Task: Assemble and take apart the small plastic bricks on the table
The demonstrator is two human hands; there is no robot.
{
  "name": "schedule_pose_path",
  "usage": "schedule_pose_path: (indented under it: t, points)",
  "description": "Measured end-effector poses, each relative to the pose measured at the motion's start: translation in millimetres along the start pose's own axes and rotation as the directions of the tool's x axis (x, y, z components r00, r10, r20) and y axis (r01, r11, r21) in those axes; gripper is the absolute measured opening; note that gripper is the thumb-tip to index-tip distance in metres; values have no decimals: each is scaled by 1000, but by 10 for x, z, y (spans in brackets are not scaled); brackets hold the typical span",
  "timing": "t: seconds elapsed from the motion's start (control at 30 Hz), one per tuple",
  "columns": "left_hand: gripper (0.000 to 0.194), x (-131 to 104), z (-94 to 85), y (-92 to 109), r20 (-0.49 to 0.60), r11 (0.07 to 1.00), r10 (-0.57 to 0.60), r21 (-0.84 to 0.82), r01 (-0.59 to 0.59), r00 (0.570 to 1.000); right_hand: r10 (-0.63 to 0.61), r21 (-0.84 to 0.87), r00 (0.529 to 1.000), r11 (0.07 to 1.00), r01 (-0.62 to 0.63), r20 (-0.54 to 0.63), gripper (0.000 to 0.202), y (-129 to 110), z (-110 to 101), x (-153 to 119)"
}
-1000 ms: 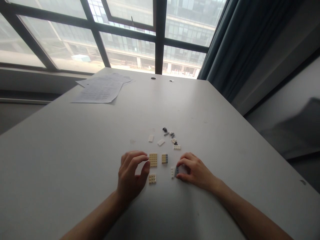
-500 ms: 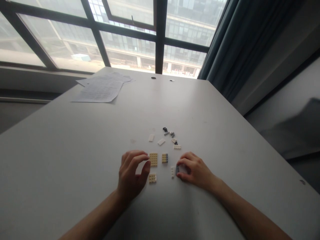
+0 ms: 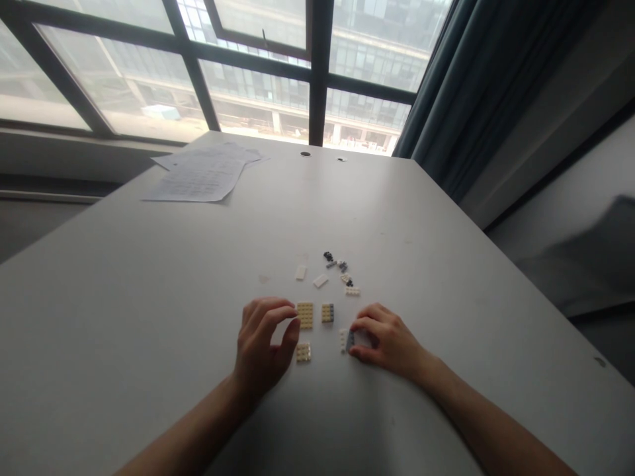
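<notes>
My right hand [image 3: 384,334] grips a small grey brick [image 3: 351,339] between thumb and fingers, close beside a white studded strip [image 3: 342,340]. My left hand [image 3: 268,340] rests with thumb and fingers apart, holding nothing, at the left edge of a tan studded plate [image 3: 305,315]. Below that plate lies a smaller tan piece [image 3: 303,352]. Between the hands sits a tan and grey piece [image 3: 327,313].
Beyond the hands lie two smooth white tiles [image 3: 300,272] [image 3: 320,281], a white studded strip [image 3: 352,291], and several small black and grey parts [image 3: 342,266]. Paper sheets [image 3: 198,175] lie at the far left of the white table [image 3: 426,251].
The grey brick in my right hand has shifted slightly left and now leans closer to the white strip. My left hand has hardly moved.
</notes>
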State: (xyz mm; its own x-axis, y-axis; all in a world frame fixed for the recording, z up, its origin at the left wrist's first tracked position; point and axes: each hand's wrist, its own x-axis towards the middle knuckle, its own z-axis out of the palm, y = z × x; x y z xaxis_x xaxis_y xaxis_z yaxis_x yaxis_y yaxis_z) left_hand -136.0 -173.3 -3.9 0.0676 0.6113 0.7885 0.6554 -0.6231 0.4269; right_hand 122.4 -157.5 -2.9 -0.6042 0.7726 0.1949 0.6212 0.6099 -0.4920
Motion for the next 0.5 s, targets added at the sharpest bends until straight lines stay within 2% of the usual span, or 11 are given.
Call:
schedule_pose_path:
  t: [0.5]
  points:
    - [13, -5, -18, -3, 3, 1000, 20, 4, -20, 1000, -57, -4, 998, 998, 57, -40, 31, 13, 65, -7]
